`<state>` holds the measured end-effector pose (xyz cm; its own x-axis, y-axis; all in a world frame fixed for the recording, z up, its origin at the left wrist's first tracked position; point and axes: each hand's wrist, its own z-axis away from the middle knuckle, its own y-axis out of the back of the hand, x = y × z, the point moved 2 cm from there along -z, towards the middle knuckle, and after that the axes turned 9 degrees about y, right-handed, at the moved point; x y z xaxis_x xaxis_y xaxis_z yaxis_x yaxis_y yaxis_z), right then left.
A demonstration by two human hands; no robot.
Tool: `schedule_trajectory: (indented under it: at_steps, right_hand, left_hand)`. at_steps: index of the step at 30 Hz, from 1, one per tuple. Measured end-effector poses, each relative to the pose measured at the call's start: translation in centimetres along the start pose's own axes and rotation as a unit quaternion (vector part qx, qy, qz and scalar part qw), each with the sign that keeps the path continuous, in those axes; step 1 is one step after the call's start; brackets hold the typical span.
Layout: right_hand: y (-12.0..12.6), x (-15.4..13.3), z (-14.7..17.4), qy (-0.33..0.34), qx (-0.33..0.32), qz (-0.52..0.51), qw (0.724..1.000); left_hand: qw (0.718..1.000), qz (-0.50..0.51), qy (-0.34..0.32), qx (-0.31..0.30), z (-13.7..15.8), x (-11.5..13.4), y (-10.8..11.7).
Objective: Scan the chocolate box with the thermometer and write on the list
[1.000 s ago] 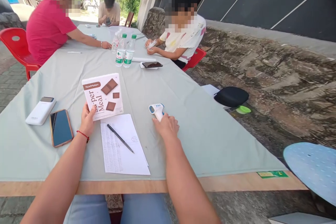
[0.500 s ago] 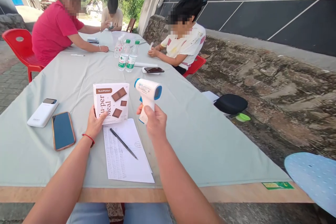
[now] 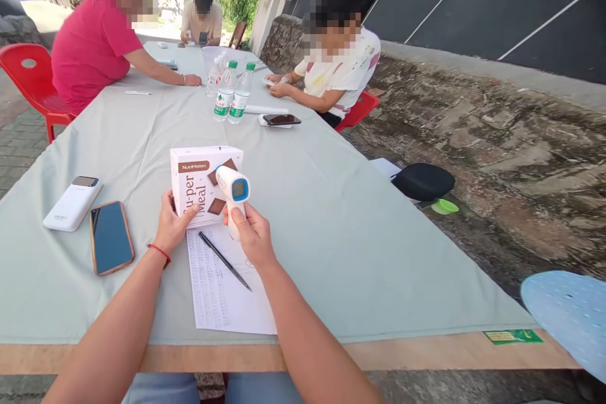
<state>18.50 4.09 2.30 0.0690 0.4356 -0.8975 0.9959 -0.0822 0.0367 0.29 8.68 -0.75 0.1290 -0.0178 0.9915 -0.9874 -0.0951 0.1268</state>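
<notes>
A white NutriMotion box (image 3: 189, 186) with brown chocolate squares printed on it stands tilted up in my left hand (image 3: 174, 222), whose thumb presses its front face. My right hand (image 3: 253, 235) is wrapped round the handle of a white and blue infrared thermometer (image 3: 231, 183). The thermometer is held in front of the box's right side and covers part of the print; its small screen faces me. Whether the two touch I cannot tell. Below both hands lie handwritten paper sheets (image 3: 213, 303) with a black pen (image 3: 225, 260) across them.
On the cloth-covered table (image 3: 379, 271), a white power bank (image 3: 72, 204) and a phone (image 3: 112, 237) lie at left. Water bottles (image 3: 225, 95) and a dark phone (image 3: 283, 119) are farther off. Three people sit around the table; a blue stool (image 3: 568, 315) is at right.
My right hand has brought the thermometer leftward and down, from beside the box to in front of it, turning its screen toward me. The box has turned slightly in my left hand.
</notes>
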Motion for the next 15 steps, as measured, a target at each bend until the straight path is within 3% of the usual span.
schedule_trajectory:
  at_steps: [7,15]
  right_hand:
    - [-0.3,-0.2,-0.2,-0.029,-0.024,-0.129,0.991]
    - [-1.3,0.5,-0.1,-0.058,-0.02,-0.159,0.985]
  left_hand:
    - [1.0,-0.009,0.007,-0.017,0.0,0.2,0.3]
    - [1.0,0.006,-0.013,-0.027,-0.2,0.0,0.4]
